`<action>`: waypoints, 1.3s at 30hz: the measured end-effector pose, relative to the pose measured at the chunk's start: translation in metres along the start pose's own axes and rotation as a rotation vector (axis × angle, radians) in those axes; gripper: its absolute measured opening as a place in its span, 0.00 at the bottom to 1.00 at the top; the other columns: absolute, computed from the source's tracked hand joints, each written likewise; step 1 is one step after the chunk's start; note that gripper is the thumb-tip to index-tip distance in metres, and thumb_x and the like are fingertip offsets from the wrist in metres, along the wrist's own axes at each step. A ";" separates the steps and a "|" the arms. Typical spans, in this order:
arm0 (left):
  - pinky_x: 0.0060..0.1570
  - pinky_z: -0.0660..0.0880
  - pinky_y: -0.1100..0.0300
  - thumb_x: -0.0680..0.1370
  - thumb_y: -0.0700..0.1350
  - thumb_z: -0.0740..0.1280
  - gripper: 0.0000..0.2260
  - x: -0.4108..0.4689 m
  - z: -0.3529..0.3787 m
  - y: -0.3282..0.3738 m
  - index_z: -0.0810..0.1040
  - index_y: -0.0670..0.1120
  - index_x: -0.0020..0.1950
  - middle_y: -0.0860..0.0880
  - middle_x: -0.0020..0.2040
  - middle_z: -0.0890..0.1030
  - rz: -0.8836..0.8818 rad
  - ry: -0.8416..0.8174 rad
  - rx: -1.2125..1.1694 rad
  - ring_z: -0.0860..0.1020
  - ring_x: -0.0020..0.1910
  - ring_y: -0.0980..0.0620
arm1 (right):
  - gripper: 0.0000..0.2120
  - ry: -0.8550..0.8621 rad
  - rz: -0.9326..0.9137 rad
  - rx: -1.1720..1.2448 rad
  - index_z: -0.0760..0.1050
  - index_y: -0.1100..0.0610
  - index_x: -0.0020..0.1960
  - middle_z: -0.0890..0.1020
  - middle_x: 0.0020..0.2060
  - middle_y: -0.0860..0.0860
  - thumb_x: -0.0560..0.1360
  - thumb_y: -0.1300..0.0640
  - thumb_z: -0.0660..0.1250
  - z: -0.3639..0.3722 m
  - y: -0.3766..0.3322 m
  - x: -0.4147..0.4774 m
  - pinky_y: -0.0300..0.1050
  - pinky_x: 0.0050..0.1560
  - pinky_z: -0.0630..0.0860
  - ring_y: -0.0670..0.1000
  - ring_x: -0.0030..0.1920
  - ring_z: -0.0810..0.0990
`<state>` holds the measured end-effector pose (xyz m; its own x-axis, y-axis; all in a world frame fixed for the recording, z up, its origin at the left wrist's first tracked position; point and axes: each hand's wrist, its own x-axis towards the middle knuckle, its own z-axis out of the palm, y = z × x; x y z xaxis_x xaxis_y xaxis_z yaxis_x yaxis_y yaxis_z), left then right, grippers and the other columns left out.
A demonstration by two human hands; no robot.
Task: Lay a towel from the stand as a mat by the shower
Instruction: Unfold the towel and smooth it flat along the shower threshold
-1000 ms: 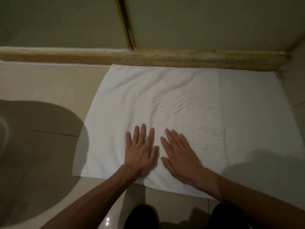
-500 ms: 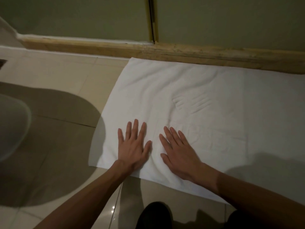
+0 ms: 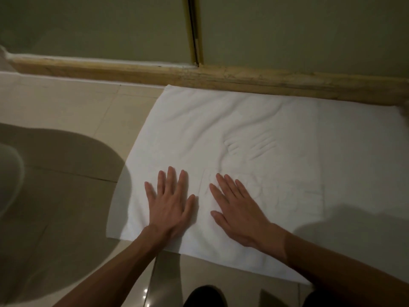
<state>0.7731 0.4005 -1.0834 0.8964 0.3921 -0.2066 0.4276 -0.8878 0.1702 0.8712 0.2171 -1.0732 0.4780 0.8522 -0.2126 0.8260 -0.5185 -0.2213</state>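
Towel (image 3: 276,134) flat (tiled floor (image 3: 66,111)).

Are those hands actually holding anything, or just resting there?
Nothing is held. The left hand and right hand both lie flat, palms down with fingers spread, on the near part of the white towel spread on the floor.

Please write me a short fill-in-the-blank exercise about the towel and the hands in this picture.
1. The towel lies spread on the tiled ____.
2. Both hands rest on it with palms facing ____: left hand, right hand.
3. The towel's far edge runs along the wooden ____.
4. The towel's colour is ____.

Missing words: floor; down; threshold; white
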 end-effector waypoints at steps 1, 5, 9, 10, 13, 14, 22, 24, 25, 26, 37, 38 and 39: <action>0.70 0.33 0.38 0.75 0.67 0.35 0.32 0.007 -0.002 0.008 0.34 0.55 0.76 0.48 0.77 0.33 0.020 0.013 0.010 0.32 0.74 0.46 | 0.32 0.027 0.027 0.011 0.46 0.55 0.77 0.46 0.77 0.57 0.79 0.40 0.36 -0.006 0.005 0.002 0.57 0.75 0.45 0.57 0.77 0.43; 0.70 0.32 0.40 0.73 0.68 0.31 0.32 0.047 -0.018 0.058 0.32 0.57 0.75 0.48 0.77 0.34 0.148 0.022 0.021 0.34 0.75 0.45 | 0.31 0.121 0.164 0.019 0.44 0.54 0.77 0.43 0.77 0.56 0.79 0.41 0.35 -0.035 0.049 0.017 0.54 0.76 0.44 0.55 0.77 0.40; 0.70 0.34 0.39 0.74 0.66 0.32 0.32 0.095 -0.031 0.118 0.34 0.55 0.76 0.47 0.77 0.35 0.287 0.009 0.064 0.34 0.75 0.44 | 0.28 0.153 0.308 -0.028 0.43 0.54 0.77 0.43 0.77 0.55 0.81 0.45 0.41 -0.057 0.114 0.022 0.51 0.76 0.40 0.54 0.77 0.40; 0.70 0.35 0.38 0.74 0.66 0.33 0.32 0.107 -0.032 0.132 0.35 0.55 0.76 0.47 0.77 0.35 0.309 0.008 0.081 0.34 0.75 0.44 | 0.28 0.148 0.336 -0.032 0.42 0.53 0.77 0.42 0.77 0.54 0.81 0.45 0.41 -0.060 0.130 0.020 0.50 0.75 0.39 0.54 0.77 0.39; 0.70 0.36 0.37 0.75 0.65 0.34 0.32 0.139 -0.032 0.168 0.36 0.54 0.76 0.46 0.77 0.35 0.384 0.006 0.116 0.34 0.75 0.44 | 0.28 0.127 0.391 -0.068 0.42 0.53 0.78 0.42 0.77 0.54 0.81 0.44 0.42 -0.066 0.173 0.014 0.49 0.74 0.38 0.54 0.77 0.40; 0.70 0.37 0.37 0.75 0.65 0.34 0.32 0.149 -0.031 0.178 0.36 0.54 0.76 0.46 0.77 0.35 0.404 0.004 0.120 0.34 0.75 0.44 | 0.28 0.123 0.410 -0.075 0.43 0.53 0.78 0.42 0.77 0.54 0.81 0.44 0.43 -0.068 0.184 0.013 0.49 0.74 0.38 0.54 0.77 0.40; 0.71 0.39 0.38 0.76 0.66 0.35 0.31 0.223 -0.017 0.231 0.40 0.54 0.77 0.46 0.78 0.39 0.479 0.033 0.147 0.37 0.76 0.43 | 0.28 0.153 0.424 -0.096 0.42 0.53 0.77 0.42 0.77 0.55 0.82 0.46 0.45 -0.080 0.239 0.040 0.50 0.75 0.39 0.55 0.77 0.39; 0.71 0.39 0.38 0.77 0.65 0.35 0.31 0.237 -0.012 0.236 0.40 0.54 0.77 0.46 0.78 0.39 0.476 0.026 0.143 0.37 0.76 0.44 | 0.27 0.155 0.412 -0.100 0.42 0.54 0.77 0.43 0.77 0.56 0.82 0.48 0.46 -0.080 0.248 0.050 0.50 0.74 0.39 0.55 0.77 0.40; 0.71 0.39 0.38 0.77 0.65 0.35 0.31 0.243 -0.010 0.238 0.40 0.54 0.77 0.46 0.78 0.39 0.473 0.022 0.141 0.37 0.76 0.43 | 0.27 0.153 0.415 -0.099 0.42 0.54 0.77 0.42 0.77 0.56 0.82 0.48 0.46 -0.080 0.253 0.055 0.50 0.74 0.38 0.55 0.77 0.39; 0.72 0.39 0.39 0.76 0.65 0.35 0.31 0.248 -0.008 0.239 0.40 0.54 0.77 0.46 0.78 0.39 0.470 0.020 0.138 0.37 0.76 0.43 | 0.27 0.149 0.421 -0.101 0.42 0.54 0.77 0.42 0.77 0.56 0.82 0.48 0.46 -0.079 0.258 0.059 0.50 0.74 0.38 0.55 0.77 0.39; 0.72 0.38 0.39 0.75 0.66 0.35 0.32 0.273 0.006 0.237 0.40 0.55 0.77 0.48 0.78 0.40 0.441 0.049 0.107 0.37 0.76 0.45 | 0.28 0.139 0.463 -0.092 0.40 0.54 0.77 0.41 0.77 0.56 0.81 0.44 0.41 -0.060 0.280 0.081 0.51 0.74 0.37 0.56 0.76 0.38; 0.72 0.38 0.40 0.75 0.66 0.34 0.32 0.273 0.007 0.236 0.40 0.55 0.77 0.49 0.78 0.40 0.443 0.050 0.103 0.36 0.76 0.46 | 0.28 0.144 0.472 -0.088 0.40 0.53 0.77 0.41 0.77 0.55 0.81 0.44 0.40 -0.058 0.280 0.081 0.51 0.74 0.37 0.56 0.76 0.38; 0.72 0.37 0.41 0.75 0.66 0.34 0.32 0.274 0.008 0.234 0.39 0.55 0.77 0.49 0.78 0.40 0.447 0.053 0.098 0.36 0.76 0.46 | 0.28 0.152 0.478 -0.087 0.40 0.53 0.77 0.41 0.77 0.55 0.80 0.43 0.38 -0.056 0.280 0.082 0.51 0.74 0.37 0.55 0.76 0.38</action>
<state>1.1174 0.2982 -1.1079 0.9962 -0.0249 -0.0834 -0.0131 -0.9903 0.1384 1.1584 0.1451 -1.0994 0.8412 0.5251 -0.1287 0.5232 -0.8507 -0.0514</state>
